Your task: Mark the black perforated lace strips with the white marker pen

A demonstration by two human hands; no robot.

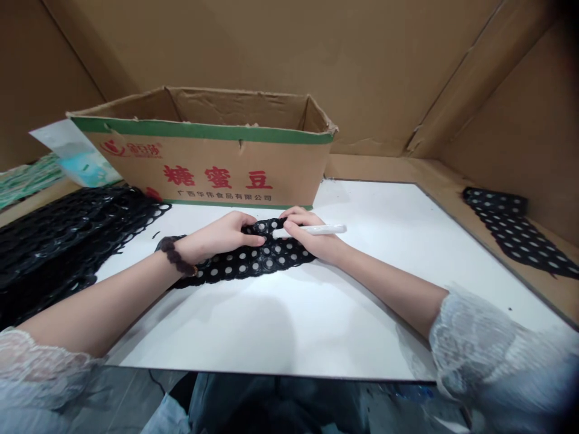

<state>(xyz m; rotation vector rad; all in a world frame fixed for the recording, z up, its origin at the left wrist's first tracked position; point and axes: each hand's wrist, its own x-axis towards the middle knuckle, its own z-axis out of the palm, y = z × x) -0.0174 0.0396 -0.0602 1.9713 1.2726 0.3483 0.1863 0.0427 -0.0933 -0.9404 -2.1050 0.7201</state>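
A black lace strip with rows of round pale openings lies across the white board in front of me. My left hand grips its upper edge, the thumb resting on top and the fingers mostly hidden behind. Held in my right hand is a slim white pen-shaped tool, slanting to the right over the strip. Its inner end is close to the lace near my left thumb; I cannot make out the tip. My right fingers also rest on the strip's right part.
Behind my hands stands an open cardboard box with red lettering. Black lace is heaped at the left on the white board. Another dotted black piece lies at the right by the cardboard wall. A plastic packet leans at the box's left.
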